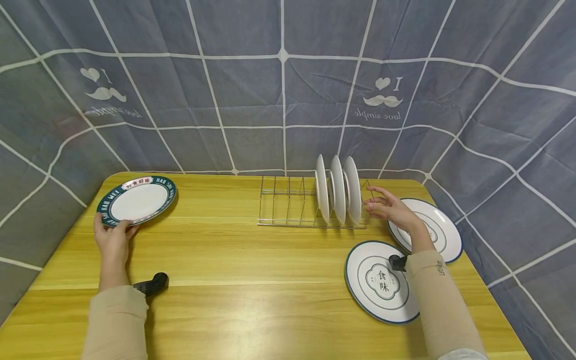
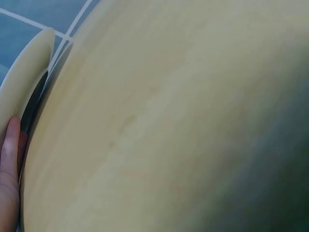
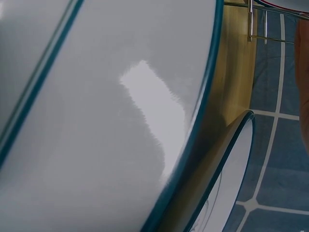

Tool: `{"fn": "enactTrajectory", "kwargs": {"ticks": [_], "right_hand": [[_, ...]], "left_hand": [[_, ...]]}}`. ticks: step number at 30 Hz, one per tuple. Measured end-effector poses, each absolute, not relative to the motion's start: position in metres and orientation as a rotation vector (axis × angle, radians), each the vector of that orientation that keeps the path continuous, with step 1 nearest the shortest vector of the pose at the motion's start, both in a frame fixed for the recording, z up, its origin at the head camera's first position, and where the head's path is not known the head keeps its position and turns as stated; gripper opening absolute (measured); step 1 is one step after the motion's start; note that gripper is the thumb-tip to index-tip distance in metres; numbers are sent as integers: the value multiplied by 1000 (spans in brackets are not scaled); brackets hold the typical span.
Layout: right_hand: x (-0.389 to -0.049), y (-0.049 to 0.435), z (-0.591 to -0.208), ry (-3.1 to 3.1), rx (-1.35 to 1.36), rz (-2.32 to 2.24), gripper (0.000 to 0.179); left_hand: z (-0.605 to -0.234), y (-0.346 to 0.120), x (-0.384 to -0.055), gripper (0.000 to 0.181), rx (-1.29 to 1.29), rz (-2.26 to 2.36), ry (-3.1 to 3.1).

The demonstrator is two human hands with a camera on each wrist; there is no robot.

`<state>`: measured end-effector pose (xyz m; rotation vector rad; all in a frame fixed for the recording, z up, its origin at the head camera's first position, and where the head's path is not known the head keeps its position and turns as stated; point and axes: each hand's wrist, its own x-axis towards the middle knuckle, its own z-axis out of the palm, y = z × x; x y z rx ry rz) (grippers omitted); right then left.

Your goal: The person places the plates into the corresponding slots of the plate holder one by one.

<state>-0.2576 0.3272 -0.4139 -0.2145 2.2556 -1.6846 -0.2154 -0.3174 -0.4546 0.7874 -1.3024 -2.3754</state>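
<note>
My left hand grips the near edge of a white plate with a dark green lettered rim, thumb on the rim, at the table's far left. The left wrist view shows that hand at the plate's edge. My right hand is at the right end of a wire dish rack, its fingers extended and slightly bent; whether they touch the rack is unclear. Several white plates stand upright in the rack's right half. In the right wrist view only a sliver of the hand shows.
Right of the rack lie blue-rimmed white plates: a nearer one with dark characters and a farther one partly under my right arm. The wooden table meets a grey-blue checked cloth behind and at the sides.
</note>
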Motion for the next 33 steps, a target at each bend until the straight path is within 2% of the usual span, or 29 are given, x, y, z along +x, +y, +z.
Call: {"fn": "enactTrajectory", "kwargs": {"ticks": [6, 15, 33], "right_hand": [[-258, 327, -415, 2252, -221, -1689, 64], [-257, 326, -412, 2244, -221, -1687, 63], [-258, 327, -413, 2261, -223, -1680, 62]], "left_hand": [[-456, -321, -213, 96, 653, -2495, -1077], [-456, -314, -212, 94, 499, -2530, -791], [-415, -257, -224, 86, 44, -2564, -1163]]}}
